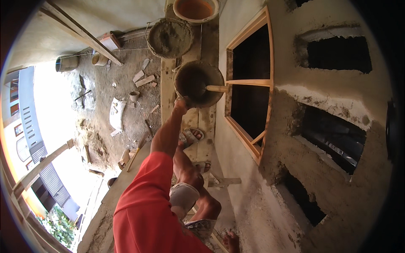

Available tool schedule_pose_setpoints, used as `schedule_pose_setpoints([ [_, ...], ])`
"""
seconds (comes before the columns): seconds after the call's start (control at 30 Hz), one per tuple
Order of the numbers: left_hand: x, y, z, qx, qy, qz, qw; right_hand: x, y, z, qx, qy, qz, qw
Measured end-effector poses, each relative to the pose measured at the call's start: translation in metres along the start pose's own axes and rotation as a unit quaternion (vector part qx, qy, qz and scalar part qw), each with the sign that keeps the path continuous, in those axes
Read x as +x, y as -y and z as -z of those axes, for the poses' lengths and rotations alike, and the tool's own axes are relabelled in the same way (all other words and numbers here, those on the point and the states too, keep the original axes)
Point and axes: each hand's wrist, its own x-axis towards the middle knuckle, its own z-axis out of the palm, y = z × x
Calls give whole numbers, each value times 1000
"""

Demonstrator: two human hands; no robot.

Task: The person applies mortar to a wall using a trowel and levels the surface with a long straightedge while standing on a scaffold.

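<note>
My left hand point(182, 104), at the end of a red-sleeved arm, is closed on the near rim of a dark round bucket point(179, 82). The bucket stands on a plank platform beside the wall. Its inside is dark, and a tool with a pale wooden handle point(217, 88) leans in it, the handle lying over the right rim. The tool's head is hard to make out. Low in the picture, by the wall's foot, my right hand point(231, 242) shows only in part; its grip is unclear. My sandalled feet point(192, 137) are on the planks.
Beyond the bucket are a bucket of grey mortar point(169, 38) and a pale basin with an orange-brown inside point(194, 9). On the right, the rough wall has a wooden window frame point(251, 83) and several dark openings. Rubble and a pale sack point(117, 114) lie on the ground at left.
</note>
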Motion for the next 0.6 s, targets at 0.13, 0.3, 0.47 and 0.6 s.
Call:
schedule_pose_setpoints([
  [0.13,-13,42,-13,-158,-65,-51,984,-3,29,-9,-63,-36,30,997],
  [0.3,-25,64,-3,-187,-54,102,976,5,80,-4,-8,-8,94,996],
  [0.47,-48,-74,67,-366,-284,115,879,-7,115,-16,29,-18,127,991],
  [0.6,-62,-146,159,-255,-331,-92,904,-9,147,-29,-45,-26,158,986],
])
